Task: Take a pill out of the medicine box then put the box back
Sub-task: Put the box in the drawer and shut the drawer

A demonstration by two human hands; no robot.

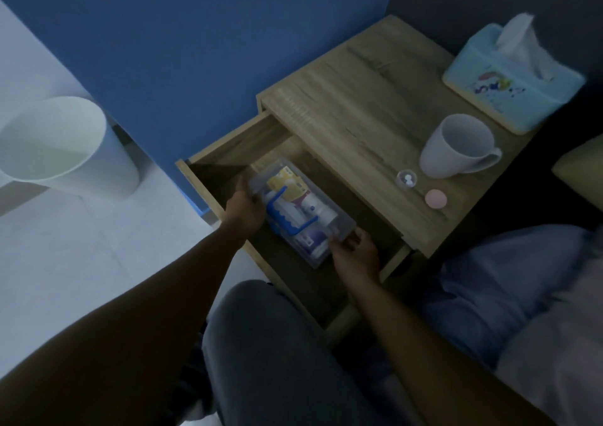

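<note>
At frame centre, the medicine box (298, 212) is gripped at both ends by the left hand (243, 205) and right hand (354, 251), inside the open drawer (228, 151). Pills appear already set out in a small cup (407, 178) on the nightstand (359, 106); only release remains, it is judged.

We see the medicine box (339, 226) as clear plastic with a blue handle (287, 217); inside it are yellow, white and purple packs. The table (359, 106) and its drawer (228, 151) are light wood grain. The mug (456, 145) is white. The tissue box (509, 80) is pale blue with a multicoloured print and a cream base. The small lid (435, 199) is pink. The wall (195, 34) is blue, the bin (65, 145) off-white, the floor (81, 246) pale tile. Trousers (277, 360) are grey.
</note>
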